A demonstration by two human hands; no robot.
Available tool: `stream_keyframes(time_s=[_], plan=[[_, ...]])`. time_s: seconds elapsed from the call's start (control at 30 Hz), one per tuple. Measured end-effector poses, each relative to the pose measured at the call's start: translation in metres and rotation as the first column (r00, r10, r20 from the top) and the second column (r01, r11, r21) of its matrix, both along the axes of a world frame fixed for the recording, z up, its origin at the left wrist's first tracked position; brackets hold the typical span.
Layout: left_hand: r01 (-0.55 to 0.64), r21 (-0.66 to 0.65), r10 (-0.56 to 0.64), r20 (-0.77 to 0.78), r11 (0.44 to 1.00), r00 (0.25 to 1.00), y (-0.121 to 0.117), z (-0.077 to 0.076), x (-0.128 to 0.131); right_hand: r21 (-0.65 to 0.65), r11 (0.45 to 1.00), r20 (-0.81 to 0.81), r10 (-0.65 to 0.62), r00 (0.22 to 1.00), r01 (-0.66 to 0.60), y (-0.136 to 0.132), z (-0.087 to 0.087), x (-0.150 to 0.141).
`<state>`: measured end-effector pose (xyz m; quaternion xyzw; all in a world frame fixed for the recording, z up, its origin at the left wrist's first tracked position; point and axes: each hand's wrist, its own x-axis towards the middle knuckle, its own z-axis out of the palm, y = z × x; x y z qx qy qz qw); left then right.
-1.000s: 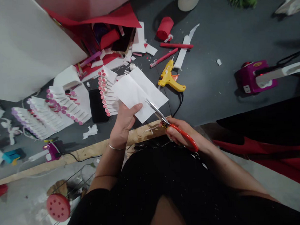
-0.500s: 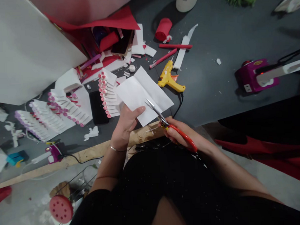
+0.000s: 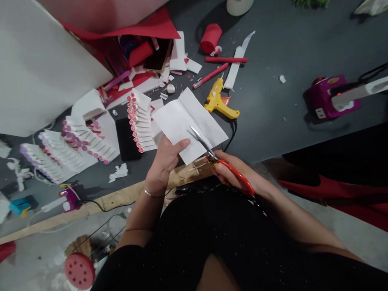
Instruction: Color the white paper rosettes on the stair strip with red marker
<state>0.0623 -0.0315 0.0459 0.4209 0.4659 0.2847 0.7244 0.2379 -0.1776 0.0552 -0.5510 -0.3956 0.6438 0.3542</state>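
A creased sheet of white paper [image 3: 174, 116] is pinched at its lower left edge by my left hand [image 3: 169, 157], thumb on top. In my right hand [image 3: 229, 167] are scissors [image 3: 235, 173] with red handles, my fingers closed around them. The blades lie over the paper, tips pointing up and left near the fold; whether they are parted is hard to make out. Left of the paper stands a row of small white rolled sticks with pink rose-like tips [image 3: 136, 122]. A yellow glue gun [image 3: 218, 100] rests just right of the paper.
A black phone [image 3: 126, 139] and several rows of purple-tipped sticks [image 3: 51, 152] lie at left. Red pens [image 3: 212, 75], a red roll [image 3: 211, 38] and paper scraps are farther back. A purple power adapter [image 3: 332, 98] sits at right. The table's wooden edge [image 3: 116, 195] runs before me.
The paper and my left hand have shifted slightly to the right. The scissors' tips have moved marginally over the sheet; my grip on both is the same.
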Motion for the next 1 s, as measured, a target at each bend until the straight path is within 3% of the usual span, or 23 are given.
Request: stream_keyframes(time_s=[0.17,0.47,0.8,1.0], plan=[[-0.049,0.003,0.049,-0.020,0.999,0.999,0.000,0.001,0.002,-0.024,0.999,-0.066,0.019,0.998,-0.021,0.000,0.001,0.001],[-0.027,0.039,0.027,-0.007,0.999,1.000,-0.002,0.002,0.006,-0.094,0.995,-0.121,-0.025,0.992,0.013,0.002,0.000,-0.003],[-0.028,0.037,0.027,0.029,0.999,0.999,0.001,-0.003,0.004,-0.157,0.983,-0.165,-0.123,0.979,0.097,0.002,-0.005,-0.009],[-0.009,0.022,0.008,0.038,1.000,0.999,0.002,-0.005,0.004,-0.218,0.965,-0.170,-0.184,0.968,0.146,0.004,0.001,-0.011]])
